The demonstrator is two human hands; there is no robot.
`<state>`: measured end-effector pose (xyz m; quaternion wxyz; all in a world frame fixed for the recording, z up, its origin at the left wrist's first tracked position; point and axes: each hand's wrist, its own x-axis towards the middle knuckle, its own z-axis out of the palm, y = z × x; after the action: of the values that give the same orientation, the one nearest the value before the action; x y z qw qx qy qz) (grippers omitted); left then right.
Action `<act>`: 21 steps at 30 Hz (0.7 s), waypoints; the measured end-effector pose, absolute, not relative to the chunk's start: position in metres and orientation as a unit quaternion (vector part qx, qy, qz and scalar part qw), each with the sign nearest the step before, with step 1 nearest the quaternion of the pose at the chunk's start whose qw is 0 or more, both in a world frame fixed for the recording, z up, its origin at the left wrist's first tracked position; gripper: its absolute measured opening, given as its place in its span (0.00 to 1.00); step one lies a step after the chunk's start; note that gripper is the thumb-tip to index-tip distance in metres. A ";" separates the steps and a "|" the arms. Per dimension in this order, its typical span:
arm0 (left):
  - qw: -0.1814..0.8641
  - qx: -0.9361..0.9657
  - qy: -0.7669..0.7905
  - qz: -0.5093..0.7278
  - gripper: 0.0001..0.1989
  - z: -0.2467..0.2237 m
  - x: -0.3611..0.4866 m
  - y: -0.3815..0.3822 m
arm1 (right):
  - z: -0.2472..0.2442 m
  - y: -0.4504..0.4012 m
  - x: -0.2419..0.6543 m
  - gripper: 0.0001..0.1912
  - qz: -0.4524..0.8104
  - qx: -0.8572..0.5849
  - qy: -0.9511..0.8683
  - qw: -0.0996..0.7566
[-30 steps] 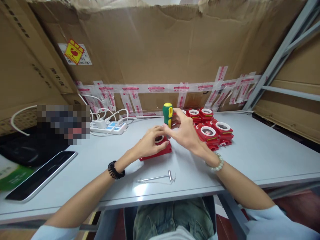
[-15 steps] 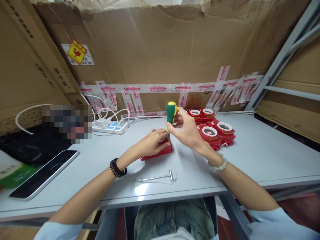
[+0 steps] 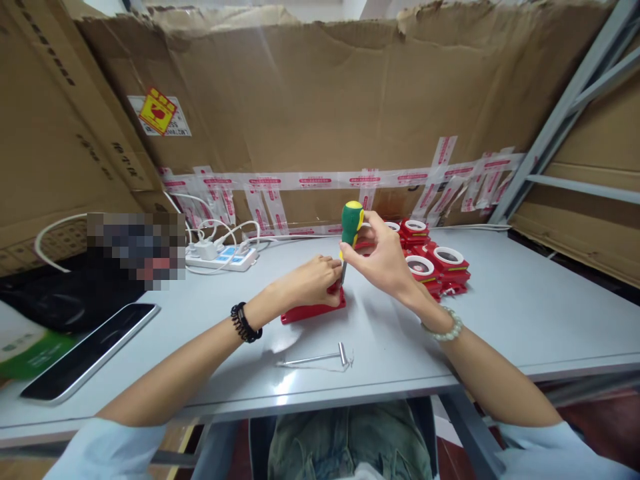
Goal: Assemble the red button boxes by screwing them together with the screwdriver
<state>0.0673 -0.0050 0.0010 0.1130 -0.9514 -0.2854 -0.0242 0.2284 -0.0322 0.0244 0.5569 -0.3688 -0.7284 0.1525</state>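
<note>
Screwdriver (image 3: 353, 225) is leaning slightly now, its green-and-yellow handle tipping rightward at the top; one second ago I am seeing it nearly upright. The left hand (image 3: 317, 280) is now hiding the round window of the red unit (image 3: 311, 312), which is showing between its fingers in that earlier frame. The T-handled metal tool (image 3: 315, 358) is lying as before on the table (image 3: 530, 300), in front of the unit.

Position: the screwdriver is standing over the unit's right end, its handle sitting between the thumb and fingers of the right hand (image 3: 387, 260). Its shaft is pointing down just beside the left fingertips; I am not managing to tell whether the tip is touching.

Fingers: the right thumb and fingers are gripping the lower handle, closing only to its width. The left fingers are curling over the red unit, holding it against the table.
</note>
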 end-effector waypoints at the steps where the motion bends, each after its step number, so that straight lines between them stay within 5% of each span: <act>1: 0.128 -0.950 -0.285 -0.005 0.07 0.003 0.070 -0.006 | 0.025 -0.032 0.229 0.16 0.151 -0.370 -0.728 0.557; 5: 0.123 -0.952 -0.279 0.015 0.07 0.009 0.070 -0.010 | 0.028 -0.034 0.232 0.15 0.144 -0.368 -0.728 0.560; 21: -0.080 -0.918 -0.267 -0.283 0.04 0.008 0.042 -0.004 | 0.027 -0.027 0.240 0.16 0.144 -0.374 -0.707 0.582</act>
<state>0.0423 -0.0044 0.0076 -0.0800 -0.9179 -0.2667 -0.2828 0.2401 -0.0265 0.0273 0.5822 -0.3743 -0.7073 0.1436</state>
